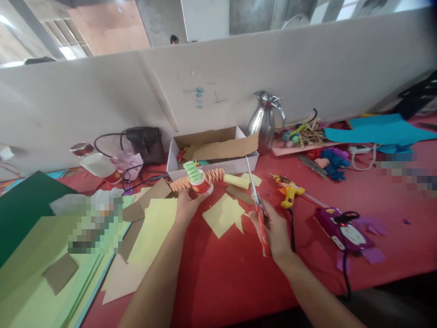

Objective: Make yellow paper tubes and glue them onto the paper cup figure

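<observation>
My left hand is closed around the lower part of a small red and white paper cup. From the cup rises a green folded paper strip, and orange accordion-folded paper strips stick out to both sides. A pale yellow paper piece is at the end of the right strip. In my right hand are red-handled scissors, blades pointing up and away from me. Cut yellow paper lies on the red table between my hands.
A yellow glue gun lies right of the scissors, its cord running down. Beyond are a purple power strip, a steel jug and a white box. Paper sheets and cardboard pieces cover the left, before a white partition.
</observation>
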A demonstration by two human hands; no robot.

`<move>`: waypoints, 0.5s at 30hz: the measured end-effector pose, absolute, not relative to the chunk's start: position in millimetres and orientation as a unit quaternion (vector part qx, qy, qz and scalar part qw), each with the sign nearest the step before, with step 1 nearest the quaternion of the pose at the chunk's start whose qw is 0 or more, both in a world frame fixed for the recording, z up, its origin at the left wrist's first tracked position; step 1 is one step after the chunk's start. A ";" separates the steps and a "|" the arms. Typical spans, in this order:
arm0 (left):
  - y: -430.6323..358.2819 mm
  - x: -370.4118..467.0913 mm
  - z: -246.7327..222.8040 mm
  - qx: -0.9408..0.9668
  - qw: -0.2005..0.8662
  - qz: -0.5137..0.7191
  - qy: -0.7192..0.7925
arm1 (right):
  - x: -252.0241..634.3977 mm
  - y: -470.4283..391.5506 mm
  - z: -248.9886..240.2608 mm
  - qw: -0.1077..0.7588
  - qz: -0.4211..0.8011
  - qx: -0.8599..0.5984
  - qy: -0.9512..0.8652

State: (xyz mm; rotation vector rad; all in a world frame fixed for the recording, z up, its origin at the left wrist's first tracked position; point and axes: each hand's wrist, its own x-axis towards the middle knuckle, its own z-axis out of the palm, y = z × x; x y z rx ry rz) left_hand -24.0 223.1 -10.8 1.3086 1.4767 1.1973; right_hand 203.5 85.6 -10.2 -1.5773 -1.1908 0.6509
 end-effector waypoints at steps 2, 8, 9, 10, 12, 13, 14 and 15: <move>222.7 -20.9 -9.0 0.529 0.404 0.470 0.579 | 203.0 85.2 -10.0 0.500 0.270 -0.657 -0.496; 215.9 -10.2 -6.7 0.561 0.419 0.461 0.545 | 200.8 85.1 -11.0 0.506 0.272 -0.651 -0.496; 215.2 -9.2 -6.9 0.564 0.418 0.463 0.541 | 200.5 85.1 -10.9 0.506 0.275 -0.650 -0.496; 214.7 -8.7 -7.2 0.567 0.415 0.464 0.539 | 200.1 85.1 -10.9 0.505 0.277 -0.650 -0.495; 214.6 -8.6 -8.0 0.571 0.412 0.465 0.537 | 199.5 84.9 -11.2 0.505 0.279 -0.653 -0.491; 214.7 -8.9 -8.5 0.572 0.412 0.465 0.535 | 199.3 84.8 -11.6 0.506 0.279 -0.654 -0.489; 215.0 -9.5 -9.1 0.573 0.413 0.465 0.534 | 199.2 84.7 -12.1 0.508 0.279 -0.653 -0.487; 215.4 -10.2 -9.9 0.574 0.413 0.465 0.533 | 199.2 84.5 -12.6 0.510 0.279 -0.653 -0.485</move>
